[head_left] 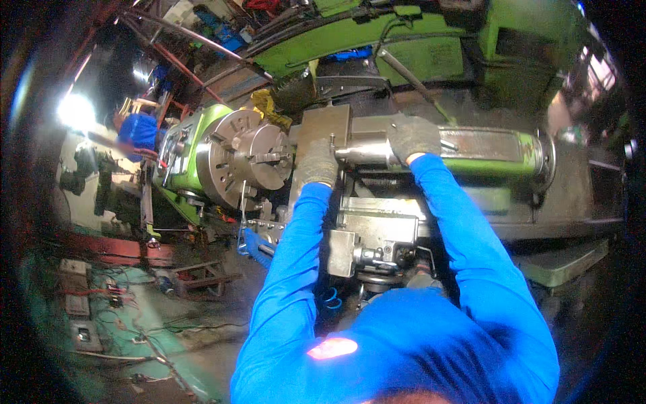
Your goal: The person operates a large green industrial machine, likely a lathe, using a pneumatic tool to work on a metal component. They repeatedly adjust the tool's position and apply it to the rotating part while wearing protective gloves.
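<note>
Landmark: round grey steel lathe chuck [245, 156], w/ stepped jaws, on green headstock.

Just right of chuck: flat grey steel block [324, 128], upright, rectangular. Left hand [316, 163], grey knit glove, blue sleeve, laid against block's lower part, fingers curled; how far closed, and whether gripping anything, can't tell – palm side hidden.

Further right of chuck: shiny steel cylinder, the tailstock barrel [363, 152], lying horizontal, pointing back at chuck, its tip abt touching block. Right hand [413, 137], same grey glove, wrapped over top of barrel, fingers bent down round it, closed on it.

Beyond right hand, away from chuck: green-painted tailstock body [494, 156] w/ handwheel at far end.

Below & right of chuck: grey metal carriage w/ square tool post [373, 236], between the two blue forearms.

Left of chuck, well apart: another person in blue top [139, 131], near bright lamp [75, 111].
</note>
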`<control>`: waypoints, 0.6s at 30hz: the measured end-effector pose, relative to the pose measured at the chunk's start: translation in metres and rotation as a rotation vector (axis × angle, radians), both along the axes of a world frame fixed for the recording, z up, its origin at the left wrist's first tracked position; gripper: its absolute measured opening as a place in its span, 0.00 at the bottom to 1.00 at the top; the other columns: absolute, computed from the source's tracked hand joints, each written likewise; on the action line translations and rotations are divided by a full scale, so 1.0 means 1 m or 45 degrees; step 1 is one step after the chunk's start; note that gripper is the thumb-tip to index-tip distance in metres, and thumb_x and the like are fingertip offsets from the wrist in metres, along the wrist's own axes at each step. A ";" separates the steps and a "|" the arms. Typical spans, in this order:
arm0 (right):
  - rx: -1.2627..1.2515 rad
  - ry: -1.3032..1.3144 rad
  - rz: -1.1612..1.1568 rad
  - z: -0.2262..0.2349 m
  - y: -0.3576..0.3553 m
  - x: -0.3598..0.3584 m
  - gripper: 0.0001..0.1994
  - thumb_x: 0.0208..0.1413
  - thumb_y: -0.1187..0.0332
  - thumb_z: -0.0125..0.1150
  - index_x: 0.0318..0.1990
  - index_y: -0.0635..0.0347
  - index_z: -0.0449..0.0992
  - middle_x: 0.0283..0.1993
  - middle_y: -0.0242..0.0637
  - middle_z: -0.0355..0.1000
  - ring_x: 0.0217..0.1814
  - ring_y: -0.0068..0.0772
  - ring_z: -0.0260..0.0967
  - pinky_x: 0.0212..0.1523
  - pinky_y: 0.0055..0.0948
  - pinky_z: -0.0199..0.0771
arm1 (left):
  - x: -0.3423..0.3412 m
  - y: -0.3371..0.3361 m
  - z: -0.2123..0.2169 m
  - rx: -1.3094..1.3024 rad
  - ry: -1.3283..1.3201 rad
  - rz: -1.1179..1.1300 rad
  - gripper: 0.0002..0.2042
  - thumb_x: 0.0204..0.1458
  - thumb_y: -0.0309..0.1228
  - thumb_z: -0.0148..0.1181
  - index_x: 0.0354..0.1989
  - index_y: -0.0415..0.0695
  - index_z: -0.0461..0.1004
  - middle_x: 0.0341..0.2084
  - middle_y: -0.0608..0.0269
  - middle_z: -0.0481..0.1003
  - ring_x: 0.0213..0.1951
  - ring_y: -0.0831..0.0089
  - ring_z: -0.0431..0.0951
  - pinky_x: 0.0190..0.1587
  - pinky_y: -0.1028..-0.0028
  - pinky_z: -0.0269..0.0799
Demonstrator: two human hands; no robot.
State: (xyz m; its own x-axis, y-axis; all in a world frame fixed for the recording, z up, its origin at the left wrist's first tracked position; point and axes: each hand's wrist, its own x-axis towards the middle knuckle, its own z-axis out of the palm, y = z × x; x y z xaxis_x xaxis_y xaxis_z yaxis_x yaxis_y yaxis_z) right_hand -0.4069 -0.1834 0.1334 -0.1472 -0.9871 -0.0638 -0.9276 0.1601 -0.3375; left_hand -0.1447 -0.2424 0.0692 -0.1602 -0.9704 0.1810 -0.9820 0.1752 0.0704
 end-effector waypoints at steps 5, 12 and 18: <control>-0.121 -0.060 -0.100 -0.027 -0.009 -0.009 0.18 0.65 0.54 0.52 0.47 0.52 0.87 0.49 0.48 0.84 0.52 0.53 0.82 0.54 0.54 0.80 | -0.007 -0.006 0.000 0.022 -0.193 -0.012 0.13 0.65 0.39 0.54 0.47 0.46 0.81 0.45 0.47 0.81 0.49 0.45 0.83 0.49 0.47 0.80; -0.021 -0.095 0.072 0.004 0.006 -0.017 0.16 0.49 0.64 0.74 0.47 0.54 0.87 0.49 0.50 0.84 0.56 0.50 0.82 0.59 0.46 0.80 | -0.021 -0.006 0.033 0.266 -0.399 0.075 0.17 0.64 0.46 0.55 0.48 0.47 0.81 0.44 0.47 0.83 0.47 0.46 0.84 0.48 0.48 0.80; -0.046 -0.104 0.027 -0.003 0.000 -0.014 0.19 0.48 0.65 0.74 0.50 0.55 0.87 0.51 0.51 0.84 0.55 0.51 0.83 0.58 0.46 0.81 | -0.002 -0.014 0.024 0.127 -0.352 -0.178 0.19 0.65 0.49 0.54 0.50 0.48 0.80 0.48 0.46 0.83 0.48 0.43 0.84 0.49 0.46 0.79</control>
